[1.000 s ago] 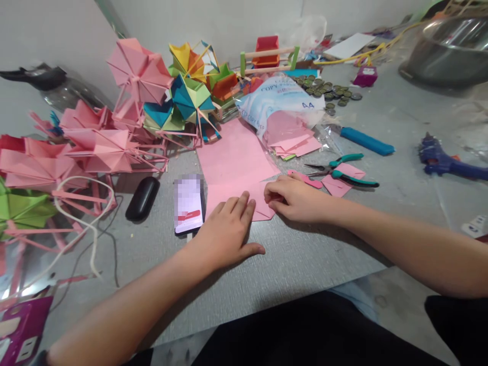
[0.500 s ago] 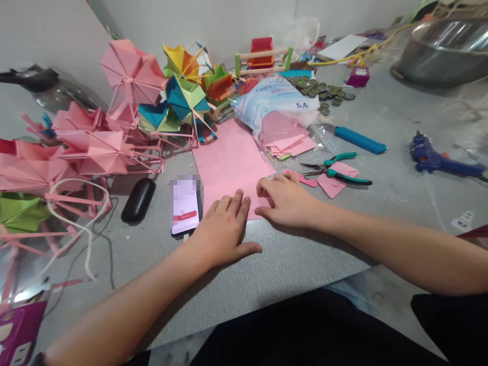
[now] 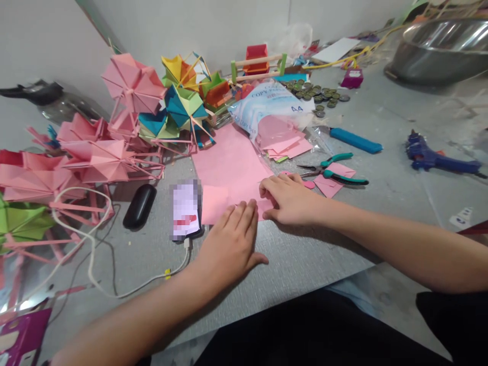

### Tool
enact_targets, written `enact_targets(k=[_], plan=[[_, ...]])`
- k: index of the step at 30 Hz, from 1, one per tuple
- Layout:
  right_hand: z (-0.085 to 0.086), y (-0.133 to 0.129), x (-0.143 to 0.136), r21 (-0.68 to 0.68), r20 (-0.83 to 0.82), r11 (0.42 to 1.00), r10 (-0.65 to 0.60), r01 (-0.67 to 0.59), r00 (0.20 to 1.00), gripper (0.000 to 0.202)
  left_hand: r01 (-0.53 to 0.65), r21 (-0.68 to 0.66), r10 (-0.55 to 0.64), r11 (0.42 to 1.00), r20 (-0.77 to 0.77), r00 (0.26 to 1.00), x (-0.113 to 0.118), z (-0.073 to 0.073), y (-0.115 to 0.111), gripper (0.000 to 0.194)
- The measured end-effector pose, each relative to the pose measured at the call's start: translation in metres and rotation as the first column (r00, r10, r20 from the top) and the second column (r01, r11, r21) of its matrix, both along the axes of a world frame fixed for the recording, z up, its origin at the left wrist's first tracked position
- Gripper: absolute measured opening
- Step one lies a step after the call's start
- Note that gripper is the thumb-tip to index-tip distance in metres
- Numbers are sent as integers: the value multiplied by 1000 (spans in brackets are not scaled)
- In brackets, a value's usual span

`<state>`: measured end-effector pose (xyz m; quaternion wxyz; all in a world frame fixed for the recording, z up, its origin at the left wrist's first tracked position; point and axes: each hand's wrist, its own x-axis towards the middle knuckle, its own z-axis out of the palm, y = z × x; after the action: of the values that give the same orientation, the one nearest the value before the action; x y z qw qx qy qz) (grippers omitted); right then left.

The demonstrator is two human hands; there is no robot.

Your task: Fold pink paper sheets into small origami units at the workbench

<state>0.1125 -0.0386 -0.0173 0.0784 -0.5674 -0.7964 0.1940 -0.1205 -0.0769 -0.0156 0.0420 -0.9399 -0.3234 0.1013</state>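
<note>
A pink sheet of paper (image 3: 232, 157) lies on the grey table, and its near edge has a folded or layered strip. My left hand (image 3: 232, 239) rests flat on that near edge, palm down, fingers together and stretched out, thumb spread to the right. On the right end of the same edge, my right hand (image 3: 285, 198) has curled fingers, with thumb and forefinger at the paper; what lies between them is too small to make out. A phone (image 3: 185, 210) with a white cable lies left of the sheet.
Pliers with teal handles (image 3: 335, 170) lie on pink pieces at right, near a blue cutter (image 3: 356, 140) and glue gun (image 3: 438, 155). Behind are a paper pack (image 3: 270, 109), coins (image 3: 314, 93) and a metal basin (image 3: 442, 53). Pink paper models (image 3: 102, 157) and a black case (image 3: 140, 206) stand left.
My left hand has slid right and slightly nearer along the paper's edge, uncovering a lighter pink layer at the left corner. The view has shifted slightly, and the phone's cable now shows.
</note>
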Motion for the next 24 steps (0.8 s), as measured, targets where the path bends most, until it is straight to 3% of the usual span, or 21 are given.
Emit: enact_targets(k=[5,11,15,17,21,24], plan=[[-2,1,2,12,-17,1000,15,-14,1000,30,-6,-81,5,997,-19,1000,2,-6,-6,106],[-1,14,18,-52,-25,998,20,-21,999,25,-25,-143,25,989,-6,1000,2,1,-1,97],[3,21,31,19,-6,999,35,-35,999,28,-43,-144,44,989,5,999,3,4,-2,95],[5,19,32,76,-24,992,105,-103,994,30,-45,-136,46,990,6,999,3,4,-2,95],[6,8,27,48,-99,920,393,-390,914,32,-46,-135,49,990,18,999,3,5,-2,95],[1,5,25,28,6,900,434,-434,901,37,-64,-141,70,988,36,997,3,4,-2,97]])
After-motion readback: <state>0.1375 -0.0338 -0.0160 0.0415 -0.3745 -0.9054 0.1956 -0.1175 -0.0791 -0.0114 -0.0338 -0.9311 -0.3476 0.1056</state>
